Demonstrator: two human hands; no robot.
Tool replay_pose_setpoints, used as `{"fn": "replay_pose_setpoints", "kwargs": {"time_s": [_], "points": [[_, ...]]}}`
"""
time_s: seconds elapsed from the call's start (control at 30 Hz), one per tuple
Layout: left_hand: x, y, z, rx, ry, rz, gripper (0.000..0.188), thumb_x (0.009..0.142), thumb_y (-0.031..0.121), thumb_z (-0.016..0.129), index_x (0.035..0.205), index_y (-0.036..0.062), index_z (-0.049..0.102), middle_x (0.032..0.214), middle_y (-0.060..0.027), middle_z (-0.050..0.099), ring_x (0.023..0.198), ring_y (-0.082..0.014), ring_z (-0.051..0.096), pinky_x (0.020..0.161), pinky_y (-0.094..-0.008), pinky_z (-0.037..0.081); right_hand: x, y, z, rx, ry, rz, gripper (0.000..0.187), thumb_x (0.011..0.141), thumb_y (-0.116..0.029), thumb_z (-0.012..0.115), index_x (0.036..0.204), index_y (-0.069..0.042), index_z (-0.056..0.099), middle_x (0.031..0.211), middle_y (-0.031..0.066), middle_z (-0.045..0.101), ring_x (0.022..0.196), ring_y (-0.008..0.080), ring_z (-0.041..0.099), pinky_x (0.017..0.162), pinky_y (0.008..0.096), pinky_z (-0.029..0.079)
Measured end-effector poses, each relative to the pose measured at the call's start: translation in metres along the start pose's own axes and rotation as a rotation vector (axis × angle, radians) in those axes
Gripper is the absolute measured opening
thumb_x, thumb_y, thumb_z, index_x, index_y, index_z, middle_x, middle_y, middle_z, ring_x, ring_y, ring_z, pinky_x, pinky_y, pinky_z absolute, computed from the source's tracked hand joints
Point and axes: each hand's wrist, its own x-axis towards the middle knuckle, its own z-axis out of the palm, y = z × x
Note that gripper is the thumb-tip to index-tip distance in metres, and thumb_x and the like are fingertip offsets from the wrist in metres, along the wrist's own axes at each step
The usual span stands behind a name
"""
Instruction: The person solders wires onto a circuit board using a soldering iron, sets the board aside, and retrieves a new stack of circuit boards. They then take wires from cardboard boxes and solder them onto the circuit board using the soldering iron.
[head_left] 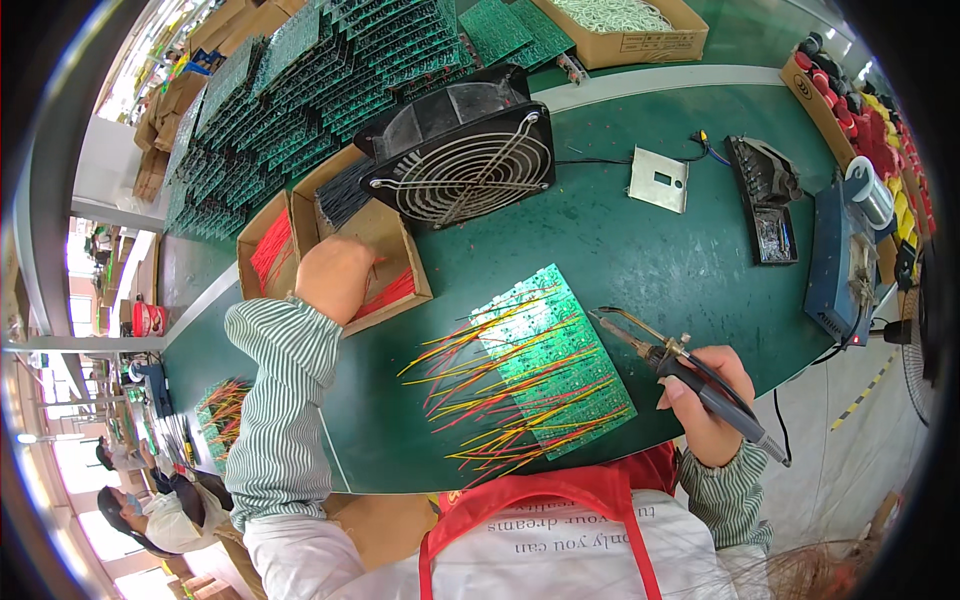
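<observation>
My left hand (338, 277) is down in a cardboard box (405, 245), its fingers curled beside a bunch of red wires (388, 291). What the fingertips pinch, if anything, is hidden. On the green bench lies a green circuit board (568, 370), with rows of red and yellow wires (480, 385) sticking out over its left side. My right hand (712, 400) is wrapped round a soldering iron (700, 385), which has a thin curved metal tube along it. The iron's tip is above the bench, just right of the board and apart from it.
Behind the boxes stands a black fan (470, 165) with a wire guard. Stacked circuit boards (300, 100) fill the far left. A metal plate (659, 180), a black tray (770, 205), a blue soldering station (838, 265) and a solder reel (870, 195) stand right. People (155, 515) sit at left.
</observation>
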Motion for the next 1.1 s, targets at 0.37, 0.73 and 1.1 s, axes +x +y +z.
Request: {"fn": "replay_pose_setpoints", "kwargs": {"time_s": [0.37,0.73,1.1], "points": [[0.023,0.038,0.002,0.315,-0.170,-0.124,0.013,0.071,0.008,0.061,0.074,0.0035,0.072,0.071,-0.0102,0.066,0.078,-0.0249,0.063,0.055,-0.0336,0.052,-0.002,0.002,-0.003,0.021,0.029,0.029,0.020,0.079,-0.002,0.067,0.094,0.002,0.055,0.071,0.0065,0.063,0.060,0.0096,0.061,0.055,0.0225,0.047],[-0.029,0.035,-0.040,-1.174,-0.005,-0.512,0.019,0.088,0.011,0.062,0.100,-0.0016,0.069,0.081,-0.0067,0.069,0.063,-0.0066,0.056,0.055,-0.0212,0.048,-0.007,0.014,0.004,0.011,0.044,0.026,0.024,0.078,-0.004,0.069,0.096,0.001,0.055,0.074,0.0066,0.063,0.062,0.0099,0.058,0.057,0.0239,0.046],[-0.082,0.069,-0.019,-1.512,0.341,-0.629,0.017,0.091,0.008,0.058,0.101,-0.0044,0.065,0.090,-0.0109,0.069,0.068,-0.0102,0.059,0.055,-0.0221,0.048,-0.001,0.030,0.029,-0.323,-0.164,-0.445,0.040,0.076,-0.010,0.074,0.107,-0.004,0.051,0.092,0.0170,0.061,0.069,0.0280,0.063,0.058,0.0345,0.050]]}}
